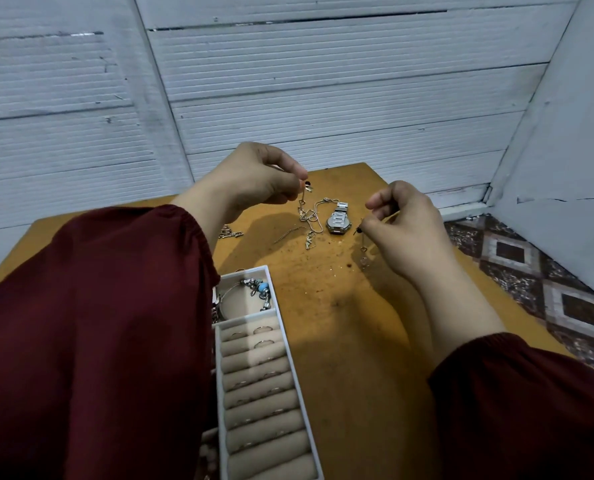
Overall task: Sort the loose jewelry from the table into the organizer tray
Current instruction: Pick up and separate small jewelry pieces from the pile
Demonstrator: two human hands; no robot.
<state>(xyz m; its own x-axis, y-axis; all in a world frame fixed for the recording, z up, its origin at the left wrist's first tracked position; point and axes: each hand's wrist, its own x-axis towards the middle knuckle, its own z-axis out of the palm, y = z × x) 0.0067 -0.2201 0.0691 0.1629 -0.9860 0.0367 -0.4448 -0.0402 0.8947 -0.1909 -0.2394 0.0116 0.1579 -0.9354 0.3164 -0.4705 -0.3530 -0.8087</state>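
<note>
My left hand (254, 178) pinches the top of a dangling earring (303, 199) above the table's far end. My right hand (406, 223) pinches a matching dangling earring (363, 249) that hangs below its fingers. Between the hands, a tangle of silver chains (311, 220) and a silver watch (338, 220) lie on the wooden table (340, 323). A white organizer tray (290, 362) stands at the near left, with rings tucked in its beige rolls (257, 382) and a charm bracelet with blue beads (259, 289) in its far compartment. My left sleeve hides the tray's left side.
More small silver pieces (231, 233) lie just past my left wrist. White ribbed wall panels close the back and the right side. A patterned floor (548, 292) shows beyond the table's right edge.
</note>
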